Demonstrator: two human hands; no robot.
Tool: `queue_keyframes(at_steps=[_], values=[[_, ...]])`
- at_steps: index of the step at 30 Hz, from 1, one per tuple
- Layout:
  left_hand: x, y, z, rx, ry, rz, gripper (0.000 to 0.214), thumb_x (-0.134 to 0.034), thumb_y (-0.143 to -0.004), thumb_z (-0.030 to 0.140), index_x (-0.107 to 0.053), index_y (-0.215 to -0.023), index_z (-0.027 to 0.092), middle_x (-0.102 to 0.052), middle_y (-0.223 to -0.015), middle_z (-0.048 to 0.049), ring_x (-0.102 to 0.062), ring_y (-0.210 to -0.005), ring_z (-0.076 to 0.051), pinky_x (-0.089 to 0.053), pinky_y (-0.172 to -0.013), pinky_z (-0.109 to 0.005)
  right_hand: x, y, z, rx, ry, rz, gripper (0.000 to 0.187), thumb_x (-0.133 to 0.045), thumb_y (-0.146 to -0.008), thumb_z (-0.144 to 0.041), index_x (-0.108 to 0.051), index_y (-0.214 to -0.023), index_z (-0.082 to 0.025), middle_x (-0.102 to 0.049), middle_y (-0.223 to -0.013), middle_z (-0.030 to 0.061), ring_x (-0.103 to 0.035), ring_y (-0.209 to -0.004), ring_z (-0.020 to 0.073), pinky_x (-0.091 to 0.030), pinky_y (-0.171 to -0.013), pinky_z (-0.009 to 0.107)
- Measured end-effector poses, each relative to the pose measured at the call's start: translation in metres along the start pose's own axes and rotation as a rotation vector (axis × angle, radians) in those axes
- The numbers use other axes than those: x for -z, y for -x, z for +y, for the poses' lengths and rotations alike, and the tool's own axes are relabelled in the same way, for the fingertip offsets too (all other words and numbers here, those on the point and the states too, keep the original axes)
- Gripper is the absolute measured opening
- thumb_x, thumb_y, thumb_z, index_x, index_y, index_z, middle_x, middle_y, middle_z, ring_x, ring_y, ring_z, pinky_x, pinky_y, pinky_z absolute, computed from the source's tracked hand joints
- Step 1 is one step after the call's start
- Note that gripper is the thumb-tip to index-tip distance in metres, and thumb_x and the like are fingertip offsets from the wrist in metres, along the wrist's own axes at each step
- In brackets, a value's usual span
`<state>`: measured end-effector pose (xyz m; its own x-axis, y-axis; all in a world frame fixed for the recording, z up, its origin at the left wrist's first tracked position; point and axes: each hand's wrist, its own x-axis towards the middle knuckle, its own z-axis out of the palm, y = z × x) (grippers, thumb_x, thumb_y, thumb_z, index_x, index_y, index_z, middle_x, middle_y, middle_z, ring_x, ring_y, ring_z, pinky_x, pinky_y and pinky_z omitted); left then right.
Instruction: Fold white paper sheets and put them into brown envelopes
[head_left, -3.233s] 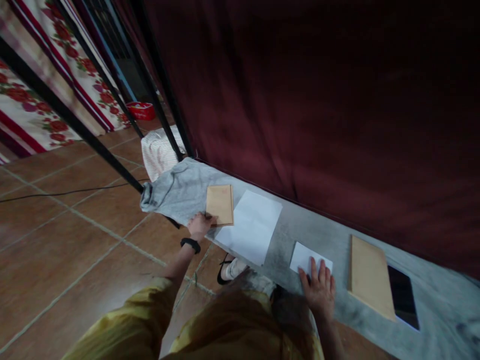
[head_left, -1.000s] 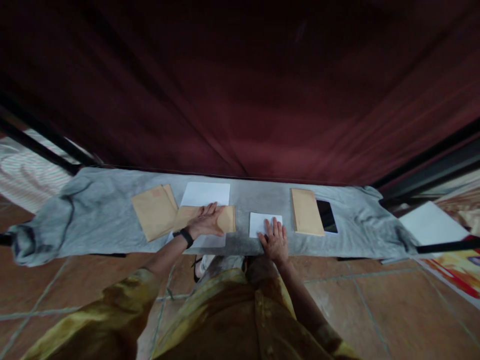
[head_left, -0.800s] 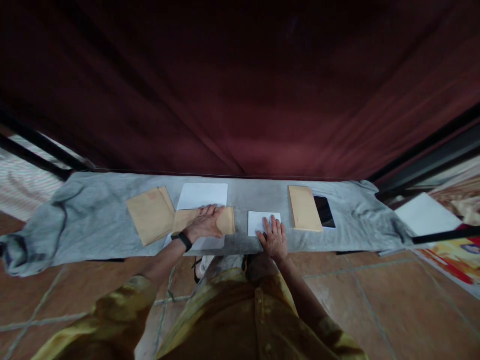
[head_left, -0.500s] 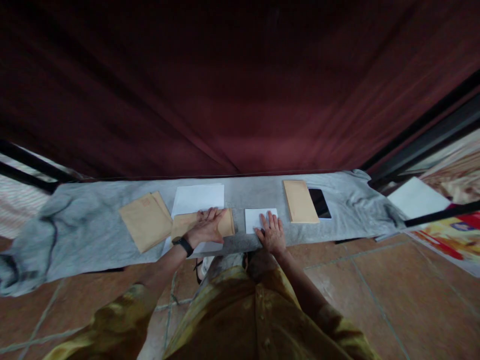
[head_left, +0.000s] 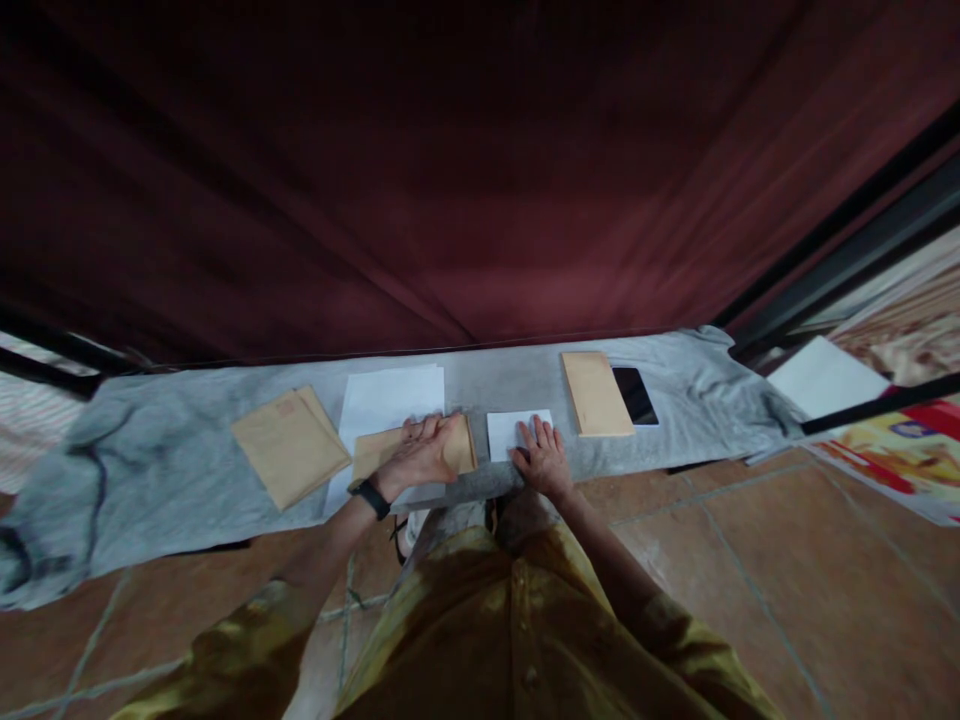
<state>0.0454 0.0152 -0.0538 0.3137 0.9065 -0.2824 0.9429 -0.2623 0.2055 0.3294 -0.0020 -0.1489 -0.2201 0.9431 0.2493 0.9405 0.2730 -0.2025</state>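
My left hand (head_left: 421, 456), with a dark watch on the wrist, lies across a brown paper envelope (head_left: 466, 452) with its fingers extended on top. Part of the envelope is hidden under the hand. Beneath that envelope are white paper sheets (head_left: 391, 395). My right hand (head_left: 545, 458) rests flat, fingers spread, on a small white piece of paper (head_left: 500, 435), which may be folded or a small stack. Farther left lie overlapping brown envelopes (head_left: 283, 450). Right of my right hand sits another brown envelope (head_left: 598, 395), possibly several stacked, touching a dark phone (head_left: 635, 396).
Everything lies on a narrow surface covered with grey cloth (head_left: 165, 460). A dark red curtain (head_left: 480, 200) hangs behind it. Dark metal bars (head_left: 840, 250) stand at the right, near a white sheet (head_left: 829, 377) and a colourful printed package (head_left: 900, 455). Brown floor tiles (head_left: 750, 560) show below.
The envelope under my left hand has slid slightly right over the white sheets, along with the hand. My right hand stays on the small white paper. The view has tilted a little.
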Motion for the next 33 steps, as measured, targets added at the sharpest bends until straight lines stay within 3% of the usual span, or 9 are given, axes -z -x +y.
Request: queue_keyframes(at_steps=[7,12,16,19,21,24,28,33], values=[[-0.007,0.0,0.002,-0.004,0.001,0.001,0.123,-0.08,-0.063,0.052,-0.013,-0.163,0.023,-0.035,-0.157,-0.0194,-0.034,-0.147,-0.039,-0.01,-0.122,-0.064,0.003,-0.003,-0.002,-0.024,-0.014,-0.025,0.06,-0.056,-0.098,-0.045,-0.047,-0.151,-0.018,-0.038,-0.16,0.02,-0.037,-0.146,0.0382,-0.03,-0.116,0.055],[-0.009,-0.003,-0.002,-0.05,-0.004,0.027,0.118,-0.083,-0.063,0.05,-0.022,-0.161,0.024,-0.035,-0.159,-0.0194,-0.033,-0.148,-0.039,-0.01,-0.122,-0.064,0.008,-0.003,-0.005,-0.028,-0.015,-0.016,0.053,-0.049,-0.103,-0.041,-0.048,-0.151,-0.018,-0.038,-0.16,0.0193,-0.037,-0.147,0.0353,-0.028,-0.118,0.056],[-0.011,-0.008,0.003,-0.086,-0.006,0.032,0.111,-0.081,-0.067,0.056,-0.029,-0.159,0.022,-0.025,-0.166,-0.0204,-0.022,-0.153,-0.039,-0.007,-0.122,-0.066,0.01,-0.007,-0.012,-0.002,-0.02,-0.019,0.052,-0.045,-0.104,-0.039,-0.047,-0.151,-0.016,-0.037,-0.161,0.0181,-0.035,-0.148,0.0351,-0.025,-0.12,0.057],[-0.018,-0.01,0.021,-0.164,-0.002,0.133,0.088,-0.065,-0.085,0.057,-0.033,-0.157,0.018,-0.025,-0.167,-0.0185,-0.02,-0.155,-0.034,-0.011,-0.125,-0.06,0.008,-0.01,-0.018,0.026,-0.045,-0.039,0.05,-0.042,-0.105,-0.036,-0.046,-0.152,-0.017,-0.039,-0.161,0.0156,-0.035,-0.148,0.0328,-0.027,-0.12,0.054],[-0.028,-0.011,0.04,-0.243,-0.011,0.211,0.07,-0.051,-0.096,0.048,-0.036,-0.155,0.014,-0.031,-0.165,-0.0169,-0.024,-0.155,-0.028,-0.015,-0.127,-0.052,0.006,-0.011,-0.021,0.018,-0.053,-0.044,0.05,-0.04,-0.105,-0.036,-0.047,-0.151,-0.018,-0.041,-0.16,0.0148,-0.036,-0.148,0.0317,-0.027,-0.119,0.053],[-0.049,-0.011,0.076,-0.31,-0.054,0.277,0.057,-0.041,-0.1,0.032,-0.041,-0.152,0.01,-0.041,-0.16,-0.0165,-0.03,-0.153,-0.024,-0.017,-0.128,-0.047,0.004,-0.012,-0.021,0.005,-0.045,-0.059,0.049,-0.04,-0.106,-0.035,-0.046,-0.152,-0.02,-0.04,-0.16,0.0143,-0.035,-0.148,0.0311,-0.025,-0.12,0.053],[-0.075,-0.007,0.108,-0.248,-0.102,0.294,0.058,-0.039,-0.099,0.029,-0.041,-0.151,0.002,-0.039,-0.16,-0.0208,-0.028,-0.153,-0.028,-0.017,-0.128,-0.047,0.008,-0.011,-0.018,0.025,-0.029,-0.099,0.05,-0.039,-0.106,-0.03,-0.043,-0.154,-0.021,-0.037,-0.162,0.0123,-0.032,-0.15,0.0298,-0.025,-0.121,0.05],[-0.089,-0.002,0.109,-0.182,-0.103,0.26,0.07,-0.047,-0.097,0.039,-0.035,-0.155,0.003,-0.031,-0.163,-0.0221,-0.021,-0.155,-0.031,-0.016,-0.128,-0.05,0.009,-0.01,-0.013,0.022,-0.027,-0.095,0.052,-0.04,-0.105,-0.035,-0.043,-0.154,-0.018,-0.037,-0.162,0.0131,-0.031,-0.151,0.0294,-0.026,-0.121,0.048]])
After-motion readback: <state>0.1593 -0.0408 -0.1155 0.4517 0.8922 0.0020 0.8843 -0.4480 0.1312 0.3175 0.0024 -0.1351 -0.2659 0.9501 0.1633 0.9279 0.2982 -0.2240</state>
